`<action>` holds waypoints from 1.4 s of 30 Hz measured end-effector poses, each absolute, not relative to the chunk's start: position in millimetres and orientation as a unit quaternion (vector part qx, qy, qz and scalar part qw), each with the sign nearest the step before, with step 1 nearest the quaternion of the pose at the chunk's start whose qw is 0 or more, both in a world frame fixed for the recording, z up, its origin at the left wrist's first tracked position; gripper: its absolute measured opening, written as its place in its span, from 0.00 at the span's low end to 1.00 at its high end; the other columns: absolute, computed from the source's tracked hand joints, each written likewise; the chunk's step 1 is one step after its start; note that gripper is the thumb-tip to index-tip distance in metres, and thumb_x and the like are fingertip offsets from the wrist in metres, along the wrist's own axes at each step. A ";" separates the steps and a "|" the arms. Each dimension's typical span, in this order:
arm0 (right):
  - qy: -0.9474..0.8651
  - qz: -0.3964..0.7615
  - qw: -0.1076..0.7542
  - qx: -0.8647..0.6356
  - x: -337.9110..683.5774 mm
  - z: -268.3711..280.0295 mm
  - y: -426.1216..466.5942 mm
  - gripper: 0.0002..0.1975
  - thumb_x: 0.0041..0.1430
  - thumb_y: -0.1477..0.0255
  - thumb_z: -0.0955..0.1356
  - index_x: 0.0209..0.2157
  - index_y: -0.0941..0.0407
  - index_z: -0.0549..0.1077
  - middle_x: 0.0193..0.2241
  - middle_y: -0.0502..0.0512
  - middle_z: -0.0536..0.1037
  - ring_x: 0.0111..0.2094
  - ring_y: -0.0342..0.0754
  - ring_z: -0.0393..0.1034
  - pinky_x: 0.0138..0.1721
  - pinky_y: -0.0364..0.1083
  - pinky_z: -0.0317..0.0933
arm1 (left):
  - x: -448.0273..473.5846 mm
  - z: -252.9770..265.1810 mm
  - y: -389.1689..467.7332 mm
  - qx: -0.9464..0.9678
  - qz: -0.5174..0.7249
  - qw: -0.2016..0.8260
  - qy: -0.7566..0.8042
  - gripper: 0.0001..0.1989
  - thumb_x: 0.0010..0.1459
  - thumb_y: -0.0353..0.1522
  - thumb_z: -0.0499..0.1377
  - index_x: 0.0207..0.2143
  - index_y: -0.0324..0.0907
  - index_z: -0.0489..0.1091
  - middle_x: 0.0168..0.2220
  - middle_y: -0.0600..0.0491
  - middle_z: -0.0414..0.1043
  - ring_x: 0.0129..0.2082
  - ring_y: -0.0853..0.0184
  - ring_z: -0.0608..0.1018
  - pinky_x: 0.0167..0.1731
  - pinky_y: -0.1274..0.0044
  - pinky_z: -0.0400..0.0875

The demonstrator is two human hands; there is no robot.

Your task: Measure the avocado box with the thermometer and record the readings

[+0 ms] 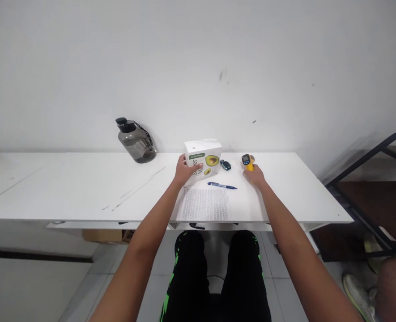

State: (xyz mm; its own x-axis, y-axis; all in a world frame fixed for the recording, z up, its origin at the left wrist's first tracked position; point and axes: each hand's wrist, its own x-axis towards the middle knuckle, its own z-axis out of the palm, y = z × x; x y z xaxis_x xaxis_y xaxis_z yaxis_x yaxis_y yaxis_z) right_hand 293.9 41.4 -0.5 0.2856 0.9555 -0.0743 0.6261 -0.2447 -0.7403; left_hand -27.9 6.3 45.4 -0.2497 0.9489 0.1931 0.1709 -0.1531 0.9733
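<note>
My left hand (186, 170) grips the left side of a white box (202, 146) with avocado pictures, its thumb across the front. The box stands upright on the white table (83, 188). To the right, my right hand (255, 175) is closed around the handle of a yellow and black infrared thermometer (248, 161), whose small screen faces me. Between the box and the thermometer lies a small dark object (225, 165), too small to name surely. A blue pen (222, 185) rests in front of the box, above a sheet of paper (204, 204) covered in rows of writing.
A dark translucent water bottle (136, 142) with a strap stands at the table's back left, against the wall. A black metal frame (368, 161) is on the right. Another person's knee and shoe (357, 293) show at the lower right. Cardboard (102, 235) sits beneath the table.
</note>
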 end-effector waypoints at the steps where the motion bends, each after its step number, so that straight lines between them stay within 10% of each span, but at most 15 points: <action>1: -0.542 0.270 0.320 -0.729 297.2 0.9 35.5 0.22 0.49 0.64 0.67 0.46 0.57 0.69 0.41 0.57 0.76 0.41 0.53 0.71 0.41 0.48 0.64 | -34.3 51.2 -10.4 0.497 0.592 0.342 0.534 0.38 0.35 0.40 0.74 0.48 0.42 0.63 0.46 0.47 0.74 0.45 0.57 0.77 0.43 0.64 0.75; 9: -0.608 0.368 0.476 -0.518 287.6 29.6 -86.8 0.16 0.49 0.59 0.68 0.36 0.56 0.69 0.36 0.57 0.76 0.34 0.50 0.71 0.37 0.49 0.66 | -54.4 82.7 -184.9 0.354 0.702 0.423 0.450 0.36 0.37 0.37 0.73 0.49 0.41 0.64 0.44 0.46 0.77 0.41 0.56 0.80 0.41 0.63 0.76; 20: -0.780 0.374 0.315 -0.389 233.4 71.6 -244.0 0.25 0.51 0.73 0.68 0.52 0.52 0.66 0.34 0.50 0.76 0.31 0.46 0.69 0.32 0.44 0.65 | -12.7 86.5 -248.7 0.315 0.664 0.463 0.496 0.38 0.36 0.35 0.74 0.48 0.43 0.60 0.43 0.49 0.76 0.40 0.58 0.80 0.37 0.66 0.78; 42: -0.805 0.342 0.303 -0.379 245.8 75.9 -267.7 0.28 0.50 0.71 0.69 0.54 0.51 0.65 0.34 0.50 0.79 0.31 0.48 0.73 0.32 0.45 0.66 | 9.7 95.7 -272.3 0.392 0.634 0.415 0.522 0.41 0.36 0.37 0.73 0.51 0.46 0.58 0.45 0.49 0.73 0.40 0.59 0.80 0.34 0.71 0.78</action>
State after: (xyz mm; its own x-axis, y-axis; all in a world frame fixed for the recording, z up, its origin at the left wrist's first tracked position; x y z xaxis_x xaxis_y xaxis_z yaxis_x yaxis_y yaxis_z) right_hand 245.8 -267.7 75.9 -0.5290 0.8173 0.2284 0.4027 0.4786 -0.7802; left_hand 9.7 -272.3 95.7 -0.3478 0.9355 0.0629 -0.1178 -0.1102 0.9869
